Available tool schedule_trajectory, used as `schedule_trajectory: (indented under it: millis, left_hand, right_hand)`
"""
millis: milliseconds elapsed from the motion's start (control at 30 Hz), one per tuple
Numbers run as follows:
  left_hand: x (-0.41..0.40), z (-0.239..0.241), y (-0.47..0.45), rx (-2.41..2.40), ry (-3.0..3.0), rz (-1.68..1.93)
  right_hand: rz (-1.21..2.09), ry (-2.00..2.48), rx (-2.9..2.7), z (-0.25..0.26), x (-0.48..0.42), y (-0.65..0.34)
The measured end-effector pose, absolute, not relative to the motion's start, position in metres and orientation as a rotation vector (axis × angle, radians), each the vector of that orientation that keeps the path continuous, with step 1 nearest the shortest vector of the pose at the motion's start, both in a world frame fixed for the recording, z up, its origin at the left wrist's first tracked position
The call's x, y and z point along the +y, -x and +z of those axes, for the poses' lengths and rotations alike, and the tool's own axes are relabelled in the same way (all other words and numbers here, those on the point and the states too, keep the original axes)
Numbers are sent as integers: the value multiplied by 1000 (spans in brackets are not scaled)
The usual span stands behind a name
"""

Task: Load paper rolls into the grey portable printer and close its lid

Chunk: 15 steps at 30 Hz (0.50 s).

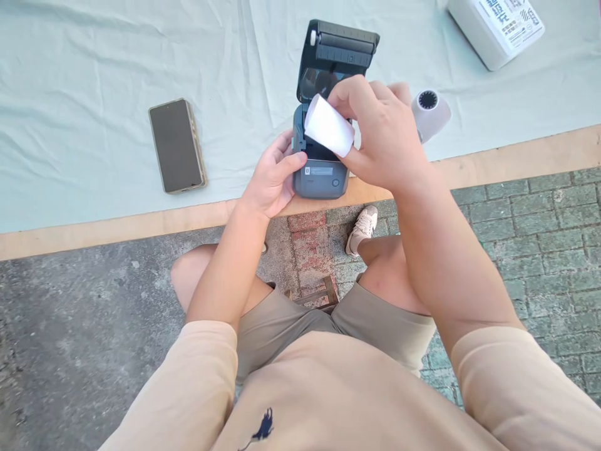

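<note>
A small dark label printer point(320, 181) rests at the table's near edge with its lid point(338, 47) swung up. My left hand point(277, 172) grips the printer's left side, thumb on its top edge. Above the printer's open bay, my right hand point(382, 128) holds a white paper roll point(328, 127) tilted between thumb and fingers. The roll covers part of the bay, so whether it touches the inside cannot be told. Some fingertips of my right hand are hidden behind the roll.
A smartphone point(176, 145) lies on the pale green cloth point(94, 75) to the left. Right of my right hand is a white rounded device point(432, 113) with a dark round port. A white box point(498, 28) with a printed label stands at the far right. The table's wooden edge point(516, 153) runs in front of me.
</note>
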<state>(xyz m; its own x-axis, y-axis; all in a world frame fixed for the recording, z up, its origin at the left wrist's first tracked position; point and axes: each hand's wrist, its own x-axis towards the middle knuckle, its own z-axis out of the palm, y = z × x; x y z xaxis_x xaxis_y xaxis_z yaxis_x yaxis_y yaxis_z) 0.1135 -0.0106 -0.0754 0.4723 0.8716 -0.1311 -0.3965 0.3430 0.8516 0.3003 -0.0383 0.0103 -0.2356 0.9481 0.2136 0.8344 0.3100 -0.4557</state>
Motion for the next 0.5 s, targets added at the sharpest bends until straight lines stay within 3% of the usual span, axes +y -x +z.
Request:
schedule_trajectory:
  millis: [333, 500]
  left_hand:
    - [-11, -75, -112, 659, -884, 892]
    - [-11, -77, -112, 656, -878, 891]
  right_hand:
    - [515, 1433, -1782, -3, -38, -302]
    - [428, 1448, -1925, -8, -38, -302]
